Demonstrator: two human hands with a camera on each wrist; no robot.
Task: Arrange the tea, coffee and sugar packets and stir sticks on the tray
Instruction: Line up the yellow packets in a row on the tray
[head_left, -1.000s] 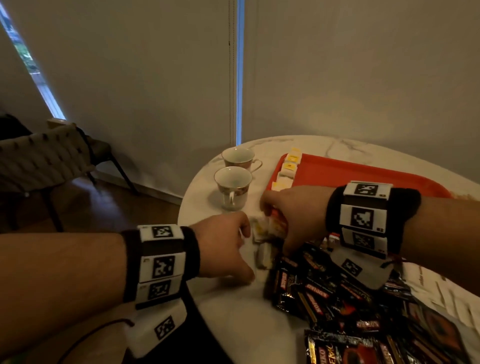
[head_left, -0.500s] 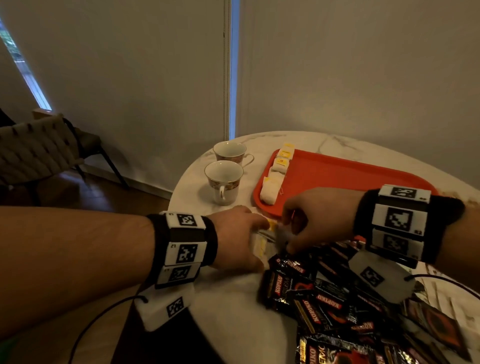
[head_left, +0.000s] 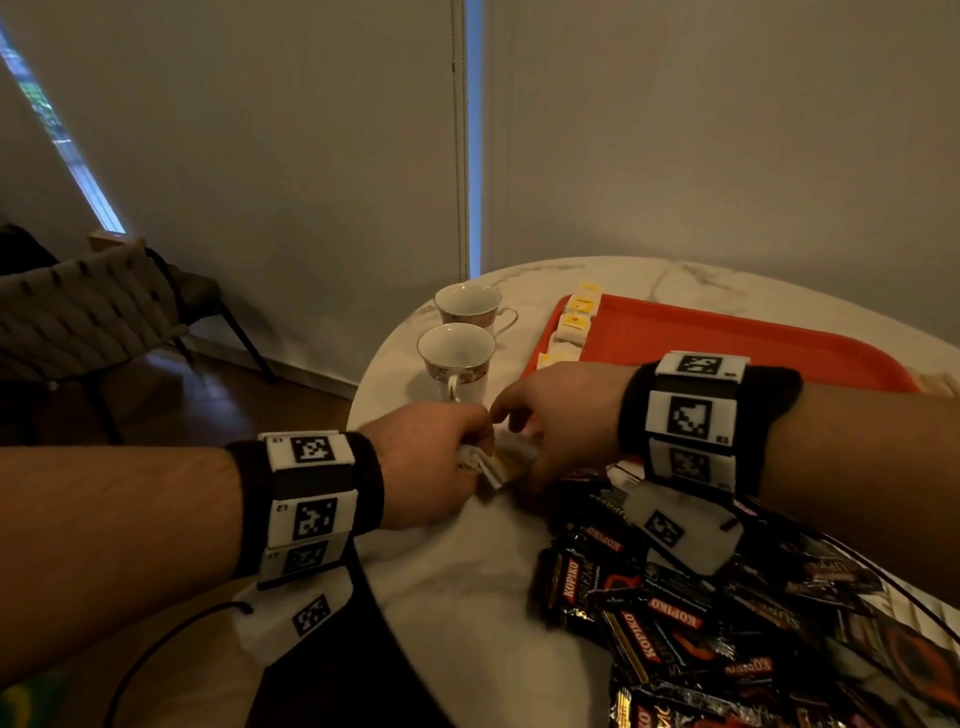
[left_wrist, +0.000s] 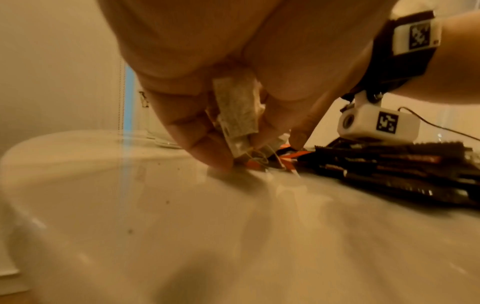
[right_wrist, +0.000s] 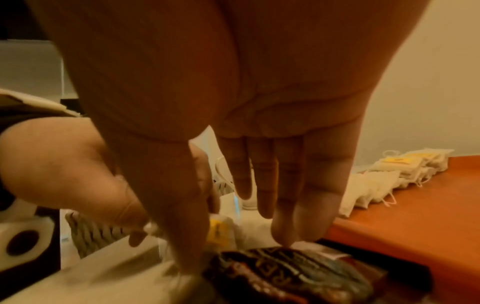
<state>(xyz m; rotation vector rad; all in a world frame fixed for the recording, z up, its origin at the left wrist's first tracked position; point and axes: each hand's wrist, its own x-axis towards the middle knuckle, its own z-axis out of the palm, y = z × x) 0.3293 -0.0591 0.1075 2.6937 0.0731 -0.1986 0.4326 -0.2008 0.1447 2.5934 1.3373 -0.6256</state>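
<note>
Head view: left hand (head_left: 431, 462) pinches tea bags (head_left: 485, 464) low over the tabletop (head_left: 467, 597), right hand (head_left: 558, 421) just beside it, fingers pointing down. Tray (head_left: 727, 343) behind holds a row of tea bags (head_left: 574, 325) along its left edge; coffee packets (head_left: 649, 629) piled near right.

Left wrist: fingers (left_wrist: 197, 131) curled round tea bags (left_wrist: 239, 111), tips touching tabletop.

Right wrist: right hand fingers (right_wrist: 306, 197) straight, spread down, tips at a coffee packet (right_wrist: 285, 271); tea bag (right_wrist: 221, 230) beneath the hand.

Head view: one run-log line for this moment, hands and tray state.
left hand grips tea bags | right hand fingers extended, reaching at tea bag by coffee packets | tray: tea bag row along left edge
</note>
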